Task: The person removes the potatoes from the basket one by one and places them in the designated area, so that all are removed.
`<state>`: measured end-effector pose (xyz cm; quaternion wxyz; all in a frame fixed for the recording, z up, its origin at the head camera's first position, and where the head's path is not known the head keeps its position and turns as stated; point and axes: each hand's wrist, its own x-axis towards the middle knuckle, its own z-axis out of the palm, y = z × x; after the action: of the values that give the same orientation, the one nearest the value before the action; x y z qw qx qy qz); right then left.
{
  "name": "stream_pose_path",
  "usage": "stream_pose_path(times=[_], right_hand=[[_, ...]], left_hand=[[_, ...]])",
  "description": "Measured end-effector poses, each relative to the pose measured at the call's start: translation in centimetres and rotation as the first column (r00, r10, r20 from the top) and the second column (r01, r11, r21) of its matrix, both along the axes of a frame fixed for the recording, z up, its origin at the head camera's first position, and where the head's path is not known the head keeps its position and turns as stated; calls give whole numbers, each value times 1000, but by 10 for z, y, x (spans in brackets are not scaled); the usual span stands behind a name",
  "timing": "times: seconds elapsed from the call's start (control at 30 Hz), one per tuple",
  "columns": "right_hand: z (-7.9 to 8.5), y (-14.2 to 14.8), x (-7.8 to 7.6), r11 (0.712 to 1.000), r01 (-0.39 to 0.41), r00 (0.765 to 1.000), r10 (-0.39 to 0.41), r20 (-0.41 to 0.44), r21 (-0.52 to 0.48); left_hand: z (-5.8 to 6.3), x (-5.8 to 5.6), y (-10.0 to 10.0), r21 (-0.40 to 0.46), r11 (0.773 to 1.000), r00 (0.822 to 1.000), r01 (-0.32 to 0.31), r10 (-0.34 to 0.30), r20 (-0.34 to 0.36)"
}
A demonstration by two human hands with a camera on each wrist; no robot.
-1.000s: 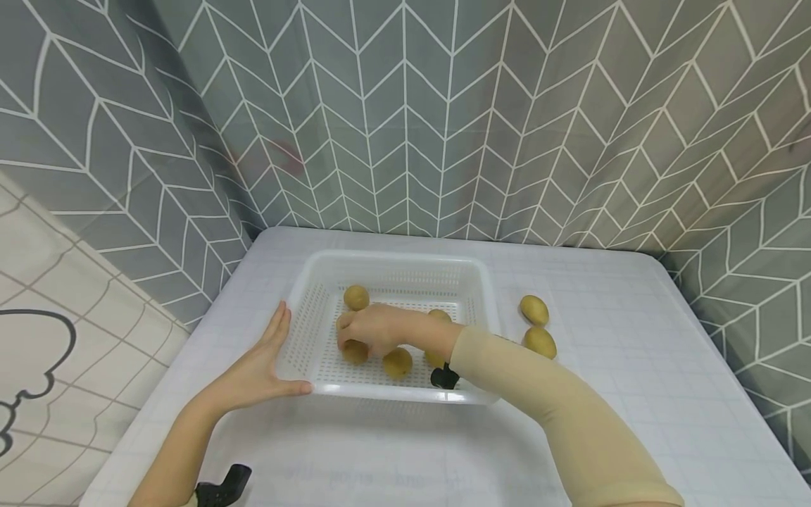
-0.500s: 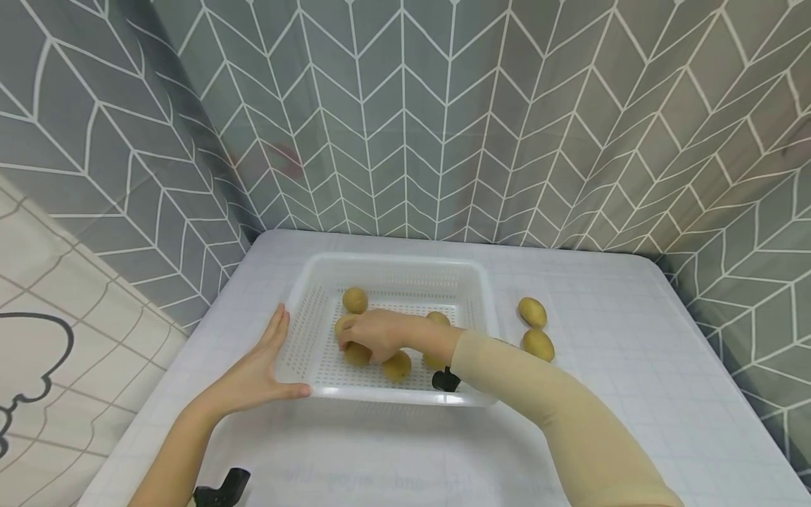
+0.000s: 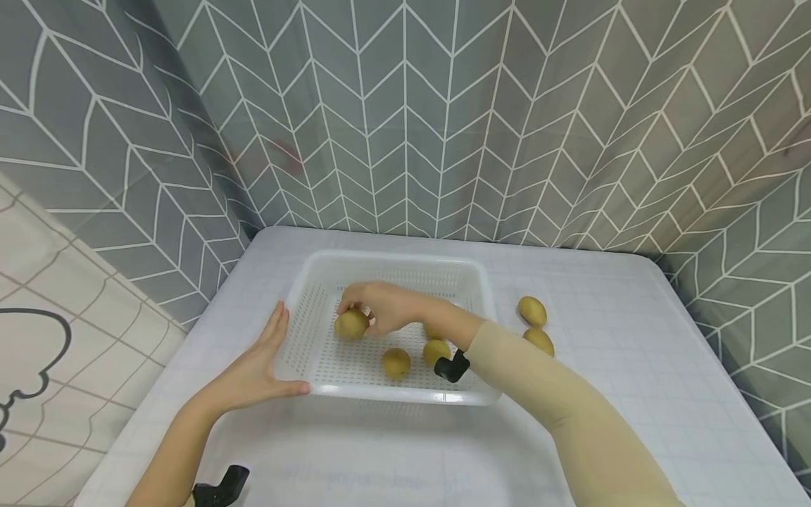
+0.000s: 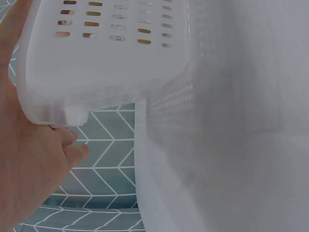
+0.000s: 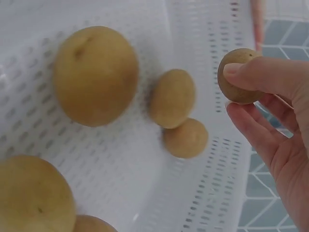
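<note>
My right hand (image 3: 386,306) pinches a potato (image 5: 239,75) between thumb and fingers, over the left part of a white perforated plastic basket (image 3: 405,396). In the right wrist view, two touching potatoes lie below it on the basket floor, one oval (image 5: 173,98) and one rounder (image 5: 186,138). A larger potato (image 5: 96,75) appears closer to that camera. Nearer the front rim, another potato (image 3: 396,363) sits apart from one (image 3: 436,351) beside my right wrist. My left hand (image 3: 256,370) rests at the basket's front left corner, fingers extended along the side and thumb at the front rim.
To the right of the basket, two potatoes lie on the white cloth-covered table (image 3: 608,366), one behind (image 3: 532,310) the other (image 3: 538,342). A grey patterned curtain (image 3: 437,127) hangs along the table's back edge. Each wrist carries a black camera mount (image 3: 222,486).
My right hand has lifted a potato from the basket's front left and moved it slightly back. My left hand stays at the basket corner.
</note>
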<state>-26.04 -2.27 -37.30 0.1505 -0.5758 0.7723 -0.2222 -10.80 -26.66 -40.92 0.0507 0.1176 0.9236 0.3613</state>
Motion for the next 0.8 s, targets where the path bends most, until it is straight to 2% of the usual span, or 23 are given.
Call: stream_pose_path(times=[0.13,0.27,0.43,0.8], right_hand=[[8,9,-3,995,41,995,-33,91,-89],[15,20,-5,983,74,988,-50,145,-169],[21,34,-7,960,117,981,-71,180,-255],[33,62,-7,928,190,966,-119,228,-321]], left_hand=[[0,-1,0,-1,1000,1000,-3,3,1],[-1,-1,0,-4,1000,1000,-7,7,3],[-1,-1,0,-14,1000,1000,-11,11,4],[-3,-1,-1,-20,1000,1000,-3,3,-15]])
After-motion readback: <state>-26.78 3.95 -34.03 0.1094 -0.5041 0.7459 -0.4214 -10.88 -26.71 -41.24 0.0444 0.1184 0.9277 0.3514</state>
